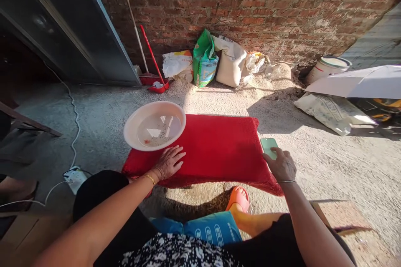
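A low bench or table covered by a red cloth (219, 146) stands in front of my knees. My left hand (170, 162) lies flat on the cloth, fingers spread, just below a pale pink basin (130, 127). Water fills part of the basin, with light reflections and a small reddish thing in it. Past the cloth's right edge, my right hand (283, 164) grips a smartphone (268, 146) in a light green case. Thumb and fingers close on the phone's near end; some fingers are hidden beneath it.
Against the brick wall (234, 4) stand a green bag (205, 60), a whitish sack (230, 64) and a white bucket (328, 69). A red dustpan (160, 87) sits near the metal door (62, 29). A power strip (75, 178) with a white cord lies at left.
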`<state>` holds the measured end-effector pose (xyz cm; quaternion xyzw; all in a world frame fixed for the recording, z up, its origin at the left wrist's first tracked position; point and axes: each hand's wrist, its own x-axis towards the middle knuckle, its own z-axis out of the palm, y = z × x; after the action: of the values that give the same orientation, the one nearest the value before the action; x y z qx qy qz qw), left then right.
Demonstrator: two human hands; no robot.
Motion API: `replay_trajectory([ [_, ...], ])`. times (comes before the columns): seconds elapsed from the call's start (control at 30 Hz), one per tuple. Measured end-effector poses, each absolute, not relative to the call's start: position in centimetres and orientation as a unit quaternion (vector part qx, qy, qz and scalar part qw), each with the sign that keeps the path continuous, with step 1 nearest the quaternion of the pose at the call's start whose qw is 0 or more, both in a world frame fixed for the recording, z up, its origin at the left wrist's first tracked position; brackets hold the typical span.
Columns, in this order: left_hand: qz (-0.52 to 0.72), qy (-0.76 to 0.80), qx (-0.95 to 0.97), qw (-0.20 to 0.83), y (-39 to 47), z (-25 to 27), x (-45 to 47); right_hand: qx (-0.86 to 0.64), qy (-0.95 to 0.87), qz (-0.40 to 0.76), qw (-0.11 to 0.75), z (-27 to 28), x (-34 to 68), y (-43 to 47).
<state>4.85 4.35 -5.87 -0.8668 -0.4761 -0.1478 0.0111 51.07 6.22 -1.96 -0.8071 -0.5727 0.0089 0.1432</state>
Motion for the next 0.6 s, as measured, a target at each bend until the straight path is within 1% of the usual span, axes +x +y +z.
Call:
replay_trajectory([
  [0.07,-0.148,-0.476,-0.867,0.007,4.3,-5.8,4.8,-0.730,-0.662,0.042,0.166,-1.9,45.8,5.3],
  [0.13,-0.145,-0.477,-0.867,0.003,4.3,-5.8,4.7,-0.635,-0.751,0.064,0.170,-1.9,39.7,3.7],
  [0.2,-0.137,-0.481,-0.866,-0.001,4.3,-5.7,4.7,-0.565,-0.808,0.065,0.155,-1.9,34.1,1.9],
  [0.3,-0.127,-0.487,-0.864,-0.005,4.3,-5.7,4.6,-0.515,-0.844,0.063,0.136,-2.0,29.2,0.4],
  [0.37,-0.128,-0.489,-0.863,-0.008,4.4,-5.6,4.7,-0.514,-0.847,0.064,0.124,-2.0,29.0,0.4],
  [0.43,-0.133,-0.487,-0.863,-0.012,4.5,-5.6,4.7,-0.541,-0.830,0.066,0.115,-2.1,31.0,0.8],
  [0.6,-0.146,-0.488,-0.860,-0.025,4.5,-5.6,4.8,-0.699,-0.708,0.045,0.090,-2.1,41.3,1.4],
])
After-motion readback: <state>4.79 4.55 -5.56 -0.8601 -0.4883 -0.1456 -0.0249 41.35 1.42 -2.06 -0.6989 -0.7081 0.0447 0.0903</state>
